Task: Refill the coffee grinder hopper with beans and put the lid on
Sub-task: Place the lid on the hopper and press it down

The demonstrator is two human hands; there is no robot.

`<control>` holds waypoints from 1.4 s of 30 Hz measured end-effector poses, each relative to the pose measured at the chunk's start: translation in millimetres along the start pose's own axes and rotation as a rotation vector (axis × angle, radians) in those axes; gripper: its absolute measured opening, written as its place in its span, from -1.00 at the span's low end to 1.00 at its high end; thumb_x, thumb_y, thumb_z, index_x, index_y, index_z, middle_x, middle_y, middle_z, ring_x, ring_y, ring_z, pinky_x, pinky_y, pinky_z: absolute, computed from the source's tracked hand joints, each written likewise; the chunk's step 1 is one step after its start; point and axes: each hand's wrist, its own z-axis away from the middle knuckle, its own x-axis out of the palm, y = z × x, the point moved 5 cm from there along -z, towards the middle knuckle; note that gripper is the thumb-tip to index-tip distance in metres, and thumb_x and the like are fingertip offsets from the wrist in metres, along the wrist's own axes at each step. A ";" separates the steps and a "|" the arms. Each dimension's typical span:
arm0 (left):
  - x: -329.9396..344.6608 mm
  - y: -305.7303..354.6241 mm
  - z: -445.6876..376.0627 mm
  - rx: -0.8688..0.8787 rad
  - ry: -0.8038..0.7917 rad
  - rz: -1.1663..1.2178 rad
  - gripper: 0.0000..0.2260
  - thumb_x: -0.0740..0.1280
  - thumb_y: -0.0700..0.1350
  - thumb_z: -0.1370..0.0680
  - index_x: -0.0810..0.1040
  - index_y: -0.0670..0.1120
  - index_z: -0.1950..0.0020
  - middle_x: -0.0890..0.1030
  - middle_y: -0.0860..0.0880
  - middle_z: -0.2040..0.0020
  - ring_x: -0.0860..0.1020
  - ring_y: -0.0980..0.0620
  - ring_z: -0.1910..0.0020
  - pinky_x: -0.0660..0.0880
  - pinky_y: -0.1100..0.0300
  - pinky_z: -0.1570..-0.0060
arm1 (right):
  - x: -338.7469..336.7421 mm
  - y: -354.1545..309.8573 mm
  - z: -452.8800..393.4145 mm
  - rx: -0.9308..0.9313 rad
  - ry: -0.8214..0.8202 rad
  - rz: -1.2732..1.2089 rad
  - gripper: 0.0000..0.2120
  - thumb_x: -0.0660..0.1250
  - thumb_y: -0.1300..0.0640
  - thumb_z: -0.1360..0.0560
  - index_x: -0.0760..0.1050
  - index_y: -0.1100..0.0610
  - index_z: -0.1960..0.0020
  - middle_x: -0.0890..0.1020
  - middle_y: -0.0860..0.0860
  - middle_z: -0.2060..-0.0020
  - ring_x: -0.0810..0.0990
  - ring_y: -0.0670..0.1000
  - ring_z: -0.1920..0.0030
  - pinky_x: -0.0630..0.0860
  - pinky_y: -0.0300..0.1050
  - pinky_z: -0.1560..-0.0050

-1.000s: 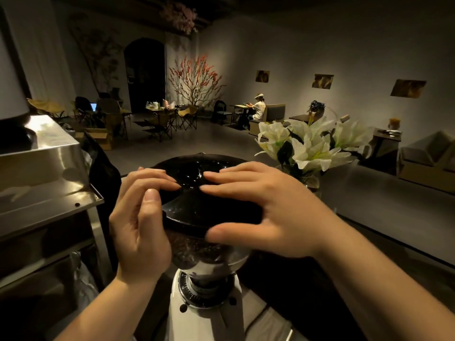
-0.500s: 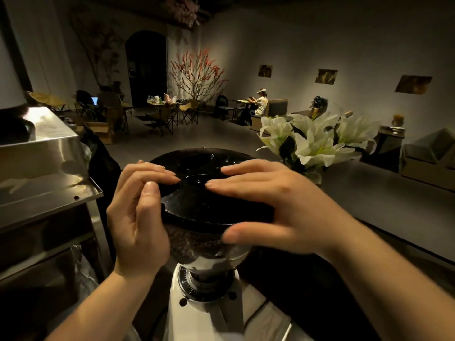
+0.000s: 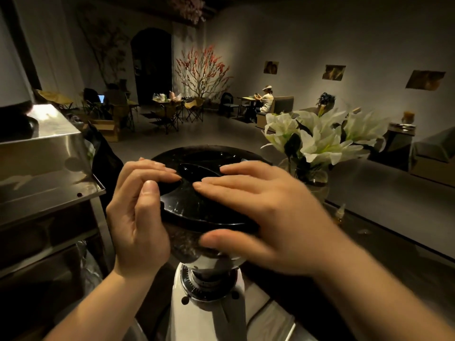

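Note:
A black round lid (image 3: 194, 207) sits on top of the coffee grinder's clear hopper (image 3: 187, 244), which holds dark beans. Under the hopper is a dial collar on the white grinder body (image 3: 209, 316). My left hand (image 3: 140, 217) grips the lid's left edge, fingers curled over the top and thumb against the rim. From the right, my right hand (image 3: 266, 217) holds the lid with its fingers laid across the top and its thumb under the front rim. The fingertips of both hands almost meet by the lid's central handle.
A stainless steel machine (image 3: 44, 168) stands close on the left. A glass vase of white lilies (image 3: 320, 143) stands just right of the grinder on the dark counter (image 3: 394, 242), with a small bottle (image 3: 341, 212) beside it. A person sits far back in the room.
Both hands stay on the lid. My right fingers have slid slightly left across the top, and the left fingers have shifted a little towards the central handle.

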 end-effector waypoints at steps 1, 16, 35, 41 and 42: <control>2.0 0.5 -1.6 0.001 -0.004 0.004 -0.72 0.11 -0.30 -0.64 0.62 -0.18 0.00 0.61 -0.11 0.02 0.60 0.05 -0.09 0.47 -0.03 -0.32 | -7.7 13.6 0.6 -0.056 -0.038 -0.098 -0.43 0.38 -0.26 -0.63 0.57 0.00 -0.54 0.63 -0.10 -0.47 0.50 -0.03 -0.56 0.46 0.15 -0.51; -1.4 5.6 1.3 0.155 -0.014 -0.115 -0.69 0.07 -0.29 -0.75 0.60 -0.17 -0.07 0.60 -0.17 -0.05 0.60 -0.03 -0.13 0.50 -0.12 -0.36 | 0.1 14.4 47.4 0.143 0.648 -0.650 -0.69 0.31 0.17 -0.66 0.58 0.20 -0.37 0.64 0.12 -0.39 0.60 0.08 -0.47 0.54 0.15 -0.44; 7.6 16.7 15.5 0.479 -0.127 -0.189 -0.44 0.13 0.22 -0.74 0.47 -0.32 -0.14 0.50 -0.13 -0.14 0.54 -0.50 -0.06 0.41 -0.57 -0.10 | 145.4 65.1 102.6 0.723 -0.257 -0.415 -0.83 0.43 -0.03 -0.67 0.73 -0.07 -0.22 0.68 -0.11 -0.07 0.68 -0.08 -0.10 0.66 -0.03 -0.11; 4.8 12.4 14.0 0.450 -0.134 -0.132 -0.50 0.15 0.23 -0.73 0.50 -0.23 -0.18 0.49 -0.01 -0.21 0.55 -0.46 -0.08 0.44 -0.53 -0.11 | 133.6 51.3 119.6 0.825 -0.296 -0.182 -0.67 0.45 -0.31 -0.56 0.59 -0.05 -0.01 0.69 -0.12 0.09 0.68 -0.09 0.11 0.65 -0.06 0.14; 4.9 12.7 14.3 0.446 -0.134 -0.131 -0.50 0.15 0.22 -0.73 0.50 -0.24 -0.19 0.49 -0.02 -0.20 0.55 -0.46 -0.09 0.44 -0.52 -0.12 | 132.5 46.4 122.4 0.832 -0.325 -0.119 -0.62 0.43 -0.38 -0.53 0.52 -0.07 0.05 0.66 -0.12 0.14 0.65 -0.07 0.14 0.58 -0.08 0.20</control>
